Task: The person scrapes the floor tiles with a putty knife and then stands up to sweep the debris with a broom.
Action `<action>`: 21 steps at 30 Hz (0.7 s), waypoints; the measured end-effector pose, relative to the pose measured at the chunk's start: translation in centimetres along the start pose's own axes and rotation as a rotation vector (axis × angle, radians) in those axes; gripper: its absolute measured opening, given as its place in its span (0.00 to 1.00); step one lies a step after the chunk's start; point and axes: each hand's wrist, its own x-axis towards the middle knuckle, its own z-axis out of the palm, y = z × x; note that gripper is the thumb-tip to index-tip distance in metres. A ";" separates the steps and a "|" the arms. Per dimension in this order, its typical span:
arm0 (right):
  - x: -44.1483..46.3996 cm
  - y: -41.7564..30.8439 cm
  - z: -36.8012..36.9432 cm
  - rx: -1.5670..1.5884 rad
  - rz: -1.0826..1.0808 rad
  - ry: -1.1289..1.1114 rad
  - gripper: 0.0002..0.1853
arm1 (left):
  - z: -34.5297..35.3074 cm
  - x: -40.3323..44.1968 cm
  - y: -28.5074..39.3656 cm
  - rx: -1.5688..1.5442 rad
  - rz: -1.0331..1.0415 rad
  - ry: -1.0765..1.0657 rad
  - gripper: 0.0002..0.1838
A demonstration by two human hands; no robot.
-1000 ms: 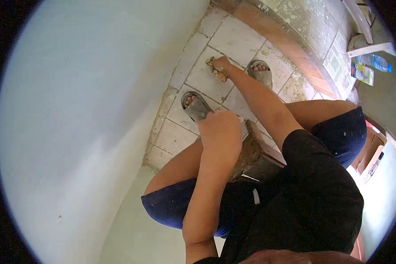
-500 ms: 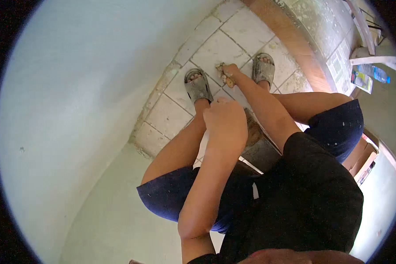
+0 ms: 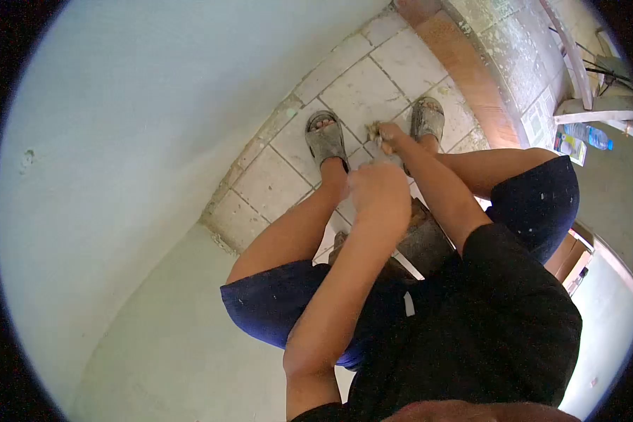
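My left hand (image 3: 381,190) is closed above the floor between my knees, slightly blurred. Its fingers face away from me, so what they hold, if anything, is hidden. Farther out, between my two sandals, my right hand (image 3: 392,136) is closed low over the tiles around a small, tan, whitish-crusted thing (image 3: 374,131) whose kind I cannot make out. Dusty grey sandals are on my feet, the left sandal (image 3: 325,143) and the right sandal (image 3: 427,119). Partly hidden by my left forearm is a dark, dirty seat or box (image 3: 429,243) beneath me.
Pale, stained floor tiles (image 3: 362,84) meet a light wall (image 3: 155,126) on the left. A brown raised edge (image 3: 464,74) curves along the right. Beyond it are a plastic chair (image 3: 598,109), a water bottle (image 3: 598,137) and a cardboard box (image 3: 568,261).
Both hands and the sandals appear shifted slightly right and down in view, as does the brown edge's near part. My left hand has stayed closed, and so has my right.
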 end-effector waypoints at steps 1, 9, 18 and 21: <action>5.4 1.8 3.0 -0.032 -0.020 0.048 0.18 | 0.4 0.4 -0.4 0.006 -0.015 0.047 0.10; -2.6 -6.9 6.5 0.124 0.008 0.028 0.19 | -1.1 2.5 -1.1 -0.082 -0.038 -0.021 0.20; -9.5 -1.0 6.4 -0.554 -0.479 0.204 0.13 | -0.6 7.9 -5.1 -0.103 -0.166 -0.031 0.24; -8.0 0.0 5.8 -0.640 -0.501 -0.016 0.15 | -1.4 7.6 -6.2 -0.124 -0.216 -0.006 0.24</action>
